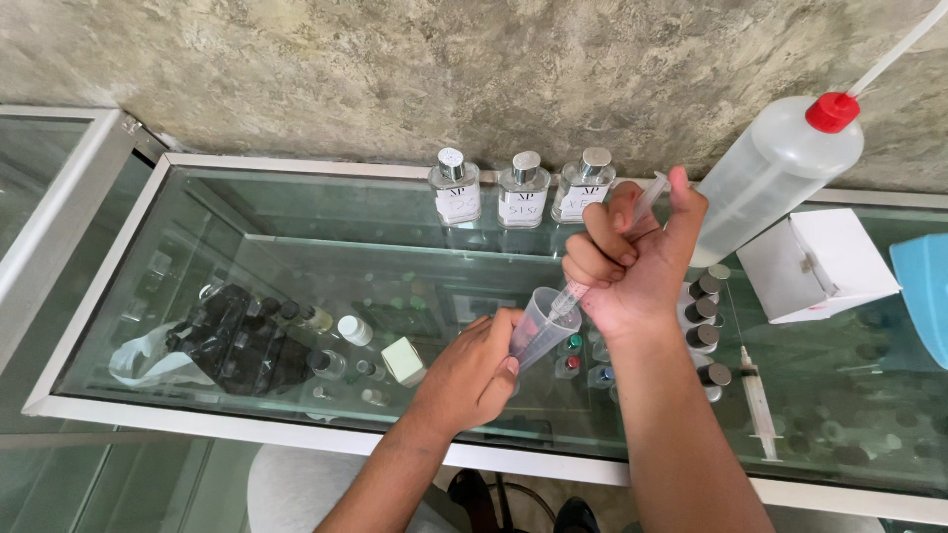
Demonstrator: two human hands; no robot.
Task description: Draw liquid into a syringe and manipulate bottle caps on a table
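Over the front middle of the glass counter (296,197), the left hand (474,370) wraps a clear measuring cup (543,324) while the right hand (632,262) fists around a syringe (647,202), tip in the cup. Three white-labelled square bottles (521,190) line the back edge; a second syringe (758,403) lies near the front right, where the glass is open

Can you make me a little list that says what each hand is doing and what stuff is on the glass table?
left hand: holds a small clear measuring cup, tilted
right hand: grips a syringe, thumb on the plunger, tip pointing into the cup
surface: glass counter with shelves showing underneath
back row: three square perfume bottles by the wall
right side: big squeeze bottle with red cap, white box, second syringe lying flat, row of small dark-capped vials
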